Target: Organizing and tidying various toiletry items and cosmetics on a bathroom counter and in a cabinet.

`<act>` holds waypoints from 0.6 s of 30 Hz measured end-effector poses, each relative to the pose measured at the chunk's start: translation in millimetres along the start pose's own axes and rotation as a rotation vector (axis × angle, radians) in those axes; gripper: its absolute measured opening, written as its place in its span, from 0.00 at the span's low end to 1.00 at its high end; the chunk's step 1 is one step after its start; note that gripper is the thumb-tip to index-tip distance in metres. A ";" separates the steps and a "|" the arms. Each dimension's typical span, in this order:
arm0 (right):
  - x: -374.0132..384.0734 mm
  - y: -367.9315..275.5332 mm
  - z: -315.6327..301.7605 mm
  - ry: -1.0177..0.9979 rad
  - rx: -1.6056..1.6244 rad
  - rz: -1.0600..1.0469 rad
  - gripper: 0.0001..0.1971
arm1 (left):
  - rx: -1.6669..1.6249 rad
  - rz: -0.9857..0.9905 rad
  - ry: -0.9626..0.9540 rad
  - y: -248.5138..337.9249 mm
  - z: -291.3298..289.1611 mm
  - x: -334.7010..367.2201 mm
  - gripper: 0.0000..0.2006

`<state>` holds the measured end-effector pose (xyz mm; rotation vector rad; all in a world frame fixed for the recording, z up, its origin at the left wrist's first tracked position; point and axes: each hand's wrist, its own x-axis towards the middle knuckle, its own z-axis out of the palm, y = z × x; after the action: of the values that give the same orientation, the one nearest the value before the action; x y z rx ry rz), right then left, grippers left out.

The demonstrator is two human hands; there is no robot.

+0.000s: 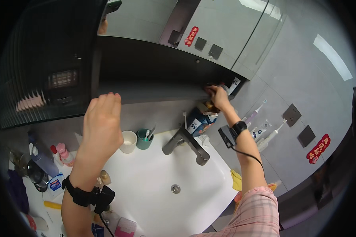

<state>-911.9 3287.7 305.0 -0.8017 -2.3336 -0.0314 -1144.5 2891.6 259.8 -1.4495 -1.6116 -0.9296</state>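
My left hand (103, 124) is raised in front of the left end of a dark open shelf (154, 91), its back towards me. Its fingers are bent and pressed together, and whatever they may hold is hidden. My right hand (218, 98) reaches in at the shelf's right end, fingers curled, beside a small package with a white label (234, 84). What its fingers grip is too small and partly covered to make out. Below that hand, a dark blue patterned package (203, 123) stands behind the grey faucet (186, 144).
A white sink (154, 189) lies below. A white cup (128, 142) and a green cup with toothbrush (145, 139) stand at its back edge. Bottles, including a lavender pump bottle (43, 160), crowd the left counter. Mirror doors (213, 27) hang above; electric toothbrushes (269, 139) are on the right wall.
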 end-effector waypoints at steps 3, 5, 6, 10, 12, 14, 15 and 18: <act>7.6 12.1 4.3 0.043 -0.162 0.053 0.11 | 0.010 0.051 -0.004 5.6 1.2 3.8 0.24; 5.8 -0.6 10.9 0.054 -0.238 0.041 0.11 | 0.030 0.038 -0.023 4.2 -0.7 2.6 0.24; -1.9 -29.2 18.2 0.009 -0.093 -0.066 0.11 | 0.052 0.016 -0.044 -1.7 1.9 -0.7 0.24; -11.9 -35.1 14.1 -0.010 0.027 -0.119 0.11 | 0.091 0.007 -0.009 -7.3 1.8 -6.5 0.24; 2.4 -11.2 0.4 0.034 -0.060 -0.029 0.13 | 0.063 0.054 0.037 -4.7 2.5 -1.4 0.22; 15.1 -0.8 0.1 0.037 -0.219 0.054 0.15 | 0.041 0.056 0.007 -0.3 2.4 2.9 0.22; 19.6 -11.9 5.8 0.014 -0.286 0.107 0.15 | 0.024 0.052 -0.032 -0.2 1.3 2.0 0.21; 18.7 -51.6 21.9 -0.062 -0.186 0.010 0.16 | 0.034 0.008 -0.076 -3.0 -0.3 -1.5 0.22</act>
<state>-964.4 3260.8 308.5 -0.9160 -2.4101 -0.2251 -1147.4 2890.5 258.5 -1.4830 -1.6673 -0.8481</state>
